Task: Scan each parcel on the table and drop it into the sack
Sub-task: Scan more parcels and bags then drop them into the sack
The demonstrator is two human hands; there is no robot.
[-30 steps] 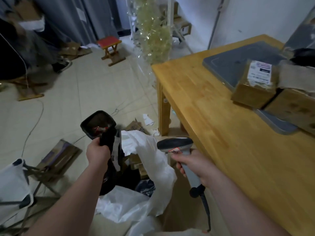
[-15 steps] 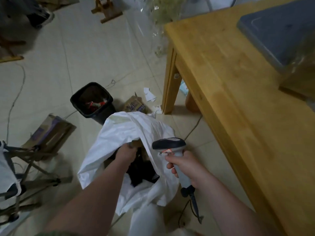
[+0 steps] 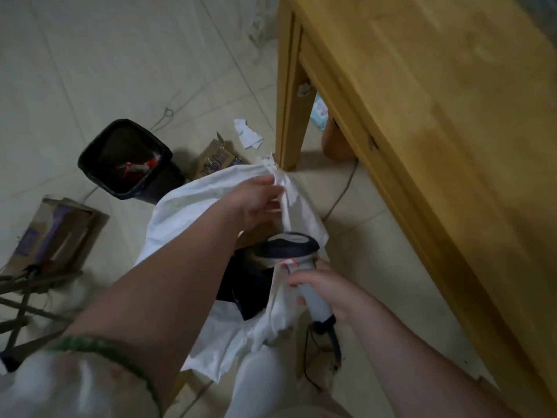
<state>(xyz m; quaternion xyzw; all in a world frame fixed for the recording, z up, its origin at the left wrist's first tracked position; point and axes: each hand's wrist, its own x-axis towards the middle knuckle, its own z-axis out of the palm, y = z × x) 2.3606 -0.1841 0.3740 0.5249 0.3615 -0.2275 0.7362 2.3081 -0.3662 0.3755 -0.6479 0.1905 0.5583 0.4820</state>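
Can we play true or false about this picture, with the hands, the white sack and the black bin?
1. The left hand pinches the edge of the white sack. True.
2. The right hand is empty. False: it grips the scanner by its handle.
3. The black bin stands on the wooden table. False: it stands on the floor.
4. A dark thing lies inside the sack. True.
5. The bin has nothing in it. False: a red and white wrapper lies inside.
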